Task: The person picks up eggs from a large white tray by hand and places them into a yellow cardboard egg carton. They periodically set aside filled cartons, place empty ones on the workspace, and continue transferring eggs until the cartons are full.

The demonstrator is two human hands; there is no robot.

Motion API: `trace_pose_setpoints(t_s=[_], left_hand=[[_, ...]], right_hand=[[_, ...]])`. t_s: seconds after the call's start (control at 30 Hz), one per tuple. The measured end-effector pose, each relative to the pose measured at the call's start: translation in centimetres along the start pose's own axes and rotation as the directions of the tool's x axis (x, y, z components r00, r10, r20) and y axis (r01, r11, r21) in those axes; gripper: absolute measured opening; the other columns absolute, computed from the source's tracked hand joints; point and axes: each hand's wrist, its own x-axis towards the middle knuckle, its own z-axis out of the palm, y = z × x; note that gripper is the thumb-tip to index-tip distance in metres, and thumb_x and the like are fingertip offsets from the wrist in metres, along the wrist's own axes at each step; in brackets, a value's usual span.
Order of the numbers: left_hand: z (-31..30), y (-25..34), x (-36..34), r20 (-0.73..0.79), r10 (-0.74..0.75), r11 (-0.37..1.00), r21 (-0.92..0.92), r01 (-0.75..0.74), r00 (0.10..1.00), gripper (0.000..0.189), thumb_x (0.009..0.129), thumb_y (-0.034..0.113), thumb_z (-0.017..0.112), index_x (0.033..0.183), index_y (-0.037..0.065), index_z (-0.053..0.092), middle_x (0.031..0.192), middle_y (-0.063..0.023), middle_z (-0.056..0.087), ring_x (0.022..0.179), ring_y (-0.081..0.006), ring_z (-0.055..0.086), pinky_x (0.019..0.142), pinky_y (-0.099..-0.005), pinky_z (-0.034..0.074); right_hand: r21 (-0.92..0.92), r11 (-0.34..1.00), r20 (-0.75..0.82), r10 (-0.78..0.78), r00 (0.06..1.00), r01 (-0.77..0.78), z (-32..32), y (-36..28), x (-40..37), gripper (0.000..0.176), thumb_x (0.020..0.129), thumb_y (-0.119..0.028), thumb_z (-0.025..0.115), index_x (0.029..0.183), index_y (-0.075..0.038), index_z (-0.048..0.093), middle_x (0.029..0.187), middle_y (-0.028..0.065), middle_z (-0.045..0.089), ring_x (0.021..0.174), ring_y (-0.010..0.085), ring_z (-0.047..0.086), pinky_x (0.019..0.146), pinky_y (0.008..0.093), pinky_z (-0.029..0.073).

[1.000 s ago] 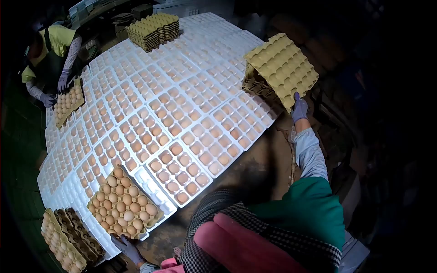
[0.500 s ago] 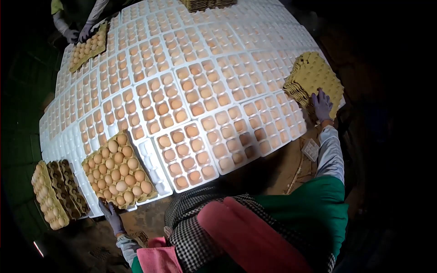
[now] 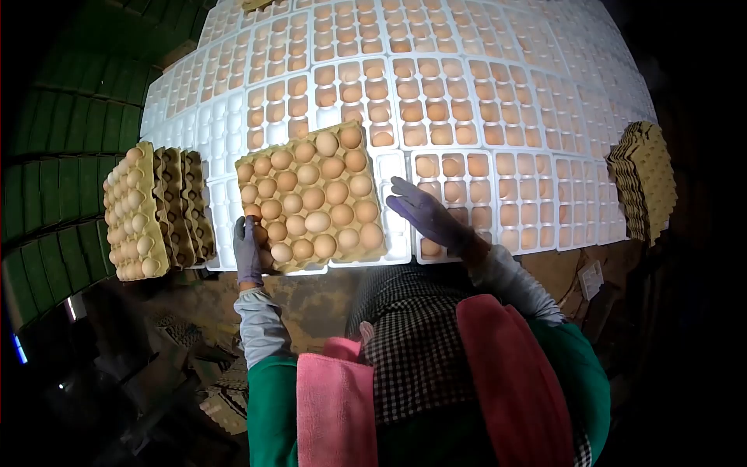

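A brown pulp egg tray [image 3: 352, 247] full of eggs lies tilted over white plastic trays near the table's front edge. My left hand [image 3: 248, 253], in a purple-grey glove, grips this tray at its lower left edge; some fingers are hidden. To the right of the tray, my right hand [image 3: 426, 210], gloved alike, is open with its fingers stretched toward the tray, holding nothing. It hovers over a white plastic tray [image 3: 395, 165] with bare cells. Beside it, another white plastic tray [image 3: 454, 189] holds eggs.
White trays of eggs [image 3: 432, 89] cover most of the table. At the left edge stand pulp trays on their sides [image 3: 184, 206], with an egg-filled one [image 3: 159, 214] outermost. A stack of pulp trays [image 3: 652, 183] sits at the right end. Green crates [image 3: 66, 194] line the left.
My right hand has left the stack of pulp trays and come across to the egg tray's right side. My left hand has moved up along the tray's left edge. The view has shifted.
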Motion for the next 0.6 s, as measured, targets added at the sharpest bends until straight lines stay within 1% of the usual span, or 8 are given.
trace_pose_setpoints(t_s=[0.1, 0.3, 0.37, 0.4, 0.43, 0.5, 0.57, 0.6], left_hand=[[1.2, 2.1, -0.1, -0.049, -0.148, 0.984, -0.108, 0.142, 0.988, 0.047, 0.1, 0.04, 0.058, 0.118, -0.004, 0.061, 0.106, -0.0096, 0.064, 0.097, -0.019, 0.056, 0.089, -0.0322, 0.045], [1.1, 4.9, -1.0, -0.13, -0.185, 0.952, -0.27, 0.144, 0.974, 0.036, 0.099, 0.03, 0.062, 0.113, -0.003, 0.062, 0.098, -0.0048, 0.062, 0.088, -0.0128, 0.052, 0.081, -0.0287, 0.045], [0.4, 7.5, -2.2, -0.042, -0.066, 0.972, -0.23, 0.055, 0.997, 0.033, 0.1, 0.028, 0.061, 0.111, -0.003, 0.061, 0.094, -0.0034, 0.059, 0.087, -0.0128, 0.051, 0.082, -0.0279, 0.044], [0.6, 9.2, -3.1, -0.041, -0.074, 0.969, -0.238, 0.062, 0.996, 0.034, 0.1, 0.028, 0.06, 0.115, -0.003, 0.06, 0.095, -0.0034, 0.057, 0.088, -0.013, 0.05, 0.084, -0.028, 0.043], [1.1, 11.0, -4.1, -0.042, -0.075, 0.969, -0.237, 0.063, 0.996, 0.034, 0.1, 0.028, 0.06, 0.115, -0.003, 0.06, 0.095, -0.0034, 0.057, 0.088, -0.013, 0.05, 0.084, -0.028, 0.043], [3.1, 14.7, -6.5, -0.001, 0.099, 0.968, -0.23, -0.096, 0.995, 0.037, 0.101, 0.029, 0.059, 0.12, -0.003, 0.058, 0.1, -0.0044, 0.057, 0.091, -0.0134, 0.05, 0.085, -0.0286, 0.043], [6.1, 17.1, -8.3, 0.102, 0.14, 0.957, -0.27, -0.108, 0.985, 0.037, 0.101, 0.027, 0.058, 0.124, -0.002, 0.057, 0.104, -0.0065, 0.057, 0.094, -0.0151, 0.051, 0.088, -0.0291, 0.043], [8.2, 17.4, -8.9, 0.153, 0.173, 0.952, -0.281, -0.125, 0.973, 0.037, 0.101, 0.027, 0.057, 0.126, -0.001, 0.056, 0.109, -0.0054, 0.058, 0.099, -0.0137, 0.052, 0.091, -0.0288, 0.043]], right_hand=[[0.166, 0.939, -0.139, 0.326, 0.935, -0.302, 6.5, -2.0, 4.2, 0.039, 0.099, -0.03, 0.059, 0.113, 0.006, 0.057, 0.099, 0.0271, 0.065, 0.092, 0.043, 0.062, 0.079, 0.0444, 0.049], [0.19, 0.927, -0.346, 0.371, 0.862, -0.323, 8.1, -2.4, 3.8, 0.03, 0.1, -0.026, 0.057, 0.105, 0.003, 0.06, 0.089, 0.0203, 0.065, 0.082, 0.0379, 0.062, 0.075, 0.0413, 0.049], [0.253, 0.947, -0.454, 0.298, 0.84, -0.2, 6.9, -4.6, 2.8, 0.024, 0.1, -0.021, 0.056, 0.106, 0.003, 0.06, 0.093, 0.0195, 0.064, 0.086, 0.0361, 0.061, 0.075, 0.0397, 0.049], [-0.107, 0.992, -0.456, -0.106, 0.884, 0.063, 6.2, -0.8, 1.8, 0.025, 0.099, -0.017, 0.055, 0.114, 0.003, 0.058, 0.105, 0.0218, 0.06, 0.096, 0.0359, 0.06, 0.081, 0.0396, 0.05], [-0.582, 0.79, -0.303, -0.428, 0.852, 0.19, 3.3, -4.6, 0.9, 0.027, 0.099, -0.012, 0.053, 0.121, 0.005, 0.055, 0.115, 0.0235, 0.056, 0.103, 0.0369, 0.058, 0.087, 0.04, 0.049], [-0.606, 0.784, -0.32, -0.396, 0.861, 0.136, -1.0, -3.6, -0.8, 0.027, 0.1, -0.009, 0.049, 0.122, 0.005, 0.054, 0.119, 0.0229, 0.055, 0.104, 0.0394, 0.057, 0.09, 0.0403, 0.05], [-0.181, 0.979, -0.496, -0.013, 0.868, -0.089, -5.4, -3.6, -2.7, 0.024, 0.102, -0.01, 0.046, 0.118, 0.005, 0.055, 0.114, 0.0202, 0.058, 0.103, 0.0346, 0.058, 0.087, 0.0395, 0.05], [-0.163, 0.982, -0.522, -0.004, 0.853, -0.095, -7.7, -3.6, -3.7, 0.024, 0.102, -0.012, 0.045, 0.116, 0.004, 0.056, 0.11, 0.0184, 0.06, 0.1, 0.031, 0.059, 0.085, 0.0389, 0.049]])
